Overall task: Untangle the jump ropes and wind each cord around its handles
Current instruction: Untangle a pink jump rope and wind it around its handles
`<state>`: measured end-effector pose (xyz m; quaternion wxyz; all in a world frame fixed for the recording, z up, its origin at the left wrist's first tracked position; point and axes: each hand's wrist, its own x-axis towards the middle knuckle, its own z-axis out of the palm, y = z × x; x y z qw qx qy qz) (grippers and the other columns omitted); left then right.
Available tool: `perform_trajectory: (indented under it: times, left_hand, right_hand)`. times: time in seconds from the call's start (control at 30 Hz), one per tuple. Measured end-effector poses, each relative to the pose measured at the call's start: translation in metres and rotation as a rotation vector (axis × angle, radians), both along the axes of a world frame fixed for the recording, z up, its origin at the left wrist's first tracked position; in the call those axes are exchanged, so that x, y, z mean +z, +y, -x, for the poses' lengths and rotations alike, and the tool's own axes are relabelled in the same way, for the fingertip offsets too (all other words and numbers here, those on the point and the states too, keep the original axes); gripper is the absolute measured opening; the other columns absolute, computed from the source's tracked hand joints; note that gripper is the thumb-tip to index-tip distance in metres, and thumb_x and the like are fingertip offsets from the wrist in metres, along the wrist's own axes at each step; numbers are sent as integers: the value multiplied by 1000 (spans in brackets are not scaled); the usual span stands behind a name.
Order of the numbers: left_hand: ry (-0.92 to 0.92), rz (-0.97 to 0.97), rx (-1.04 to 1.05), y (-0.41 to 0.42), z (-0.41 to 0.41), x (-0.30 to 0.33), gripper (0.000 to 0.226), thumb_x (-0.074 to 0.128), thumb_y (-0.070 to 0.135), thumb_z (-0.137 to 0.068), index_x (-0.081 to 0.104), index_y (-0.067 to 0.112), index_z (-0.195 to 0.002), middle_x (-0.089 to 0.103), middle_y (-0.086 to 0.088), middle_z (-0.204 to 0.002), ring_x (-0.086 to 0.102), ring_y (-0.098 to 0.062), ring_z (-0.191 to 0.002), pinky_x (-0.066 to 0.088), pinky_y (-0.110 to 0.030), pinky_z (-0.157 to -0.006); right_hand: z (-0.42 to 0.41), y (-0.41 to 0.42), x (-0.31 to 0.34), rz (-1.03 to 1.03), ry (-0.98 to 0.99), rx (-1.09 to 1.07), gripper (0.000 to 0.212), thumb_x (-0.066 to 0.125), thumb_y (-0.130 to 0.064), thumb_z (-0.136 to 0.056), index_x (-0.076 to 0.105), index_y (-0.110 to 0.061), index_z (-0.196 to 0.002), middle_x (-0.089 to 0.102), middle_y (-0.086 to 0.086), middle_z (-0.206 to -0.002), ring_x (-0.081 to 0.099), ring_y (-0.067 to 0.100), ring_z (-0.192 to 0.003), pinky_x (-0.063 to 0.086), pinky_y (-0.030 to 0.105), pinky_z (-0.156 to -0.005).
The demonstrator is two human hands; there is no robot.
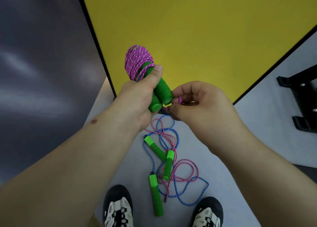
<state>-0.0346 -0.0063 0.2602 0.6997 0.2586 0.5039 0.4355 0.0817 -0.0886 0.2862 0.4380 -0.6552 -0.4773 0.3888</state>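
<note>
Left hand [137,96] is gripping a pair of green handles [159,96] held together, thumb lying along them; fingers curled round the far side. The upper part of the pair is carrying a thick winding of magenta cord [137,62], coils lying close together. Right hand [199,101] is sitting just beside the butt ends of the handles, fingers [178,93] curled and pinching the loose end of the magenta cord [180,99] between thumb and fingertips.

Below the hands, on the pale grey floor [231,158], a blue cord [193,192] and a pink cord [185,172] are lying tangled, crossing each other in several loops. Three green handles are resting among them: one slanted at the far side [155,147], one upright in the middle [168,165], one long one nearest the feet [155,194]. Two black-and-white shoes [118,208] are standing at the near edge. A yellow panel [188,29] is covering the floor beyond the hands. A black frame [303,99] is sitting at the right.
</note>
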Motion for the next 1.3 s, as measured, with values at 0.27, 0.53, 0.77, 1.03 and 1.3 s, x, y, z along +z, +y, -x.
perform_trajectory:
  times: [0.27, 0.53, 0.77, 1.03, 1.3]
  left_hand:
    - [82, -219, 99, -1, -4, -4, 70, 87, 17, -74, 42, 8, -127, 64, -7, -93, 69, -27, -81, 61, -45, -66]
    - [55, -347, 105, -5, -5, -7, 62, 83, 4, -75, 43, 14, -121, 64, -3, -87, 65, -24, -73, 58, -42, -63]
    - [177, -416, 91, -13, -6, -5, 64, 84, 9, -76, 42, 20, -123, 67, 0, -90, 70, -19, -77, 60, -37, -61]
    - [283, -517, 37, -14, -2, -5, 66, 84, 14, -77, 42, 22, -126, 70, 0, -93, 72, -20, -83, 63, -39, -67]
    - [-71, -177, -27, -2, 2, -2, 47, 81, 7, -76, 62, 6, -120, 65, -6, -86, 65, -23, -76, 56, -37, -63]
  right_hand:
    - [8, 2, 0, -26, -168, -55, 20, 83, -14, -76, 71, -25, -87, 67, -7, -73, 64, 8, -62, 54, 24, -59]
    - [4, 6, 2, 70, 191, -88, 17, 78, 2, -80, 69, -9, -87, 65, 2, -62, 75, 31, -67, 61, 55, -74]
    - [1, 8, 8, 261, 300, 13, 19, 75, 5, -81, 64, -5, -92, 72, 11, -66, 74, 27, -68, 64, 38, -70]
    - [2, 8, 5, 305, 373, 4, 19, 73, 5, -83, 62, -5, -94, 74, 18, -76, 73, 23, -63, 64, 35, -65]
    - [2, 6, -3, 158, 108, -55, 29, 80, -7, -69, 67, -24, -87, 60, -9, -60, 57, 22, -57, 50, 43, -59]
